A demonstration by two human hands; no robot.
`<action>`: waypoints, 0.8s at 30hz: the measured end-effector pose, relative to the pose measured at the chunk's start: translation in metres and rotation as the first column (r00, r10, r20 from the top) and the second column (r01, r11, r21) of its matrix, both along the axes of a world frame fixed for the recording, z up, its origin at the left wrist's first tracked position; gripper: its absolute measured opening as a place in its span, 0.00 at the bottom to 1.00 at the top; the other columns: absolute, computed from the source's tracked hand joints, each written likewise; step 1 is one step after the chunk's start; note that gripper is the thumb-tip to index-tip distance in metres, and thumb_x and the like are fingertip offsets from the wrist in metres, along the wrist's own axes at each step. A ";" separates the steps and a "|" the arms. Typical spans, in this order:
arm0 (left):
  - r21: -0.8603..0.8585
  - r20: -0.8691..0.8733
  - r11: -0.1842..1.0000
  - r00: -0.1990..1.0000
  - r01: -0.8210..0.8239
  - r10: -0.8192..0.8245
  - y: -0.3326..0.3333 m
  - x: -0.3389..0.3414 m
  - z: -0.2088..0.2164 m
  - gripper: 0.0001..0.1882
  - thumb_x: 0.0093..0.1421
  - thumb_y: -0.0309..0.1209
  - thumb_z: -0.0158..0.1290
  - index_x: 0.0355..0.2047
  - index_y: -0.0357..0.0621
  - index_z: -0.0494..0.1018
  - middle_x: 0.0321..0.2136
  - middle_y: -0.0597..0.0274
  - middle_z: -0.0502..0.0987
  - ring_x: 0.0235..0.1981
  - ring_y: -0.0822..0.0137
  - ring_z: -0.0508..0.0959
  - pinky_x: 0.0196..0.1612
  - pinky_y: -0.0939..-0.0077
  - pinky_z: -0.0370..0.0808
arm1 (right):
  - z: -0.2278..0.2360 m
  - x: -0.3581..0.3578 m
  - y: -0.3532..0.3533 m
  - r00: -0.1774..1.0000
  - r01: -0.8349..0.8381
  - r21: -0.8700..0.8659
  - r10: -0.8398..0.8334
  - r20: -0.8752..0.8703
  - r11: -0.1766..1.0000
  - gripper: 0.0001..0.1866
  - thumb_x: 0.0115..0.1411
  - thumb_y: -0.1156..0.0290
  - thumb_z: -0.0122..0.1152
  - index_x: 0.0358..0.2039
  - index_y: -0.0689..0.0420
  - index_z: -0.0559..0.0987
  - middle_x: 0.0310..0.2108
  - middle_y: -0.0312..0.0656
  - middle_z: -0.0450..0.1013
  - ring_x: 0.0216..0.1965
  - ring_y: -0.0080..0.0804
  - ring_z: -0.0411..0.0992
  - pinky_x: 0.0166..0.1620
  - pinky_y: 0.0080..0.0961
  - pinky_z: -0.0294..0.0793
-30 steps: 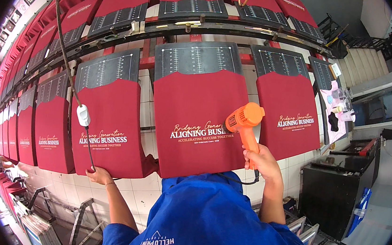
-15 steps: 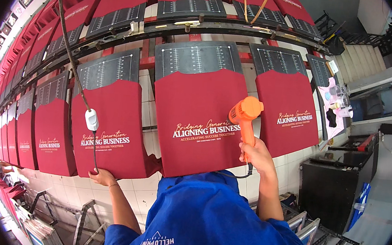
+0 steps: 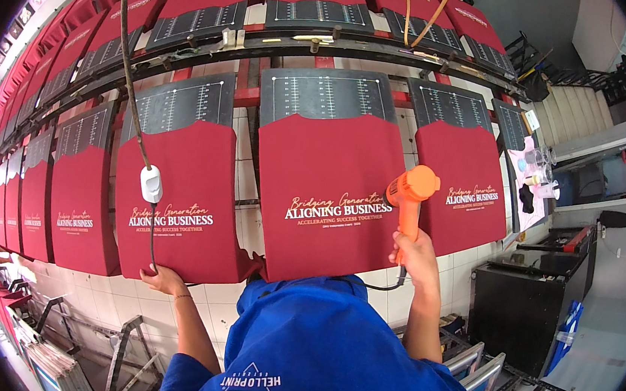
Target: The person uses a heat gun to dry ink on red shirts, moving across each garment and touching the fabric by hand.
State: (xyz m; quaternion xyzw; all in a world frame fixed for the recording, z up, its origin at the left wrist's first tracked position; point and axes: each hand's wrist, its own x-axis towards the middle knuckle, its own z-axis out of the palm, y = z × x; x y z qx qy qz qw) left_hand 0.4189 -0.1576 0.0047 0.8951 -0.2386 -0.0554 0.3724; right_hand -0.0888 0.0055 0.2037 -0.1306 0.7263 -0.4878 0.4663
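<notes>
My right hand [image 3: 418,260] is wrapped round the handle of an orange heat gun [image 3: 413,186]. The gun's dark nozzle is at the right end of the white and gold print on a dark red shirt [image 3: 331,159], stretched over a black printing board [image 3: 323,95]. I cannot tell how far the nozzle is from the cloth. Farther left, my left hand [image 3: 163,280] is closed on a black power cord [image 3: 152,234] at the lower edge of another dark red shirt [image 3: 181,160]. That cord hangs from a white socket connector [image 3: 150,184] in front of this shirt's print.
Several more shirts on boards run left and along a far row behind a dark rail [image 3: 320,45]. A third shirt [image 3: 461,164] lies to the right. A long cable [image 3: 126,64] hangs from above. A black cabinet [image 3: 513,313] and metal racks [image 3: 488,374] stand lower right.
The heat gun has moved slightly right relative to the middle shirt's print, uncovering more of its right end. My left hand stays on the cord. The whole view has shifted a little.
</notes>
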 end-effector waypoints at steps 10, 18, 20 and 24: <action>-0.027 -0.017 1.000 1.000 -0.015 0.014 0.000 0.011 -0.014 0.27 0.67 0.39 0.48 0.61 0.39 0.60 0.58 0.43 0.64 0.60 0.46 0.62 0.60 0.54 0.63 | 0.005 0.015 -0.006 0.990 -0.097 -0.049 0.101 0.098 0.994 0.11 0.60 0.70 0.58 0.40 0.63 0.73 0.22 0.34 0.69 0.18 0.21 0.70 0.23 0.19 0.70; -0.021 0.011 1.000 1.000 0.007 -0.007 0.003 0.009 -0.009 0.28 0.66 0.39 0.48 0.62 0.38 0.59 0.59 0.41 0.63 0.60 0.45 0.62 0.62 0.54 0.61 | 0.003 0.018 -0.010 0.978 -0.156 -0.034 0.159 0.138 0.987 0.12 0.61 0.71 0.57 0.43 0.63 0.73 0.24 0.34 0.68 0.20 0.23 0.70 0.25 0.20 0.71; -0.039 0.000 0.999 1.000 0.006 -0.006 0.002 0.009 -0.009 0.28 0.66 0.39 0.48 0.62 0.38 0.59 0.59 0.41 0.63 0.60 0.45 0.62 0.62 0.54 0.61 | 0.007 0.021 -0.012 0.982 -0.141 -0.030 0.144 0.125 0.990 0.12 0.61 0.71 0.57 0.43 0.63 0.73 0.24 0.34 0.68 0.19 0.22 0.70 0.25 0.20 0.71; -0.034 0.009 0.999 1.000 0.010 -0.009 0.003 0.009 -0.009 0.28 0.66 0.40 0.48 0.61 0.37 0.59 0.59 0.41 0.63 0.60 0.45 0.61 0.62 0.54 0.61 | 0.004 0.028 -0.014 0.982 -0.181 0.005 0.181 0.045 0.983 0.11 0.61 0.71 0.57 0.42 0.63 0.73 0.24 0.34 0.68 0.19 0.22 0.70 0.24 0.20 0.71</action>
